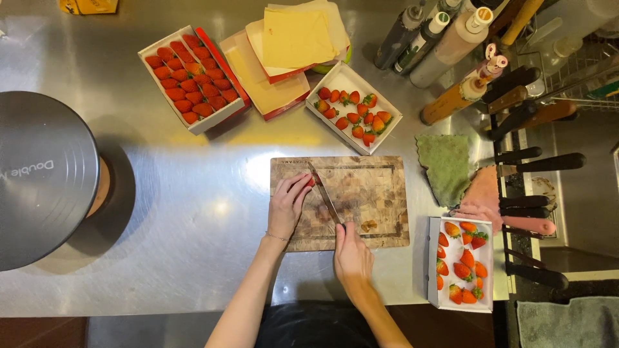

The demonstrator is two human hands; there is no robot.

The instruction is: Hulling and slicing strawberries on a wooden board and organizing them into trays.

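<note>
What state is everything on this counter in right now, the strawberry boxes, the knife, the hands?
Left hand: pinning a strawberry on the cutting board.
Right hand: gripping the knife, blade angled toward the strawberry.
Far-left box: open, packed full of trimmed red strawberries.
Middle box: open, partly filled, some berries with green tops.
Near-right box: open, loosely filled, green tops on.
Green cloth: crumpled, beside the board.

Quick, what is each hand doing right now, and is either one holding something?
Left hand: fingers curled, pinning a small red strawberry on the wooden cutting board.
Right hand: closed around the handle of a long-bladed knife.
</note>
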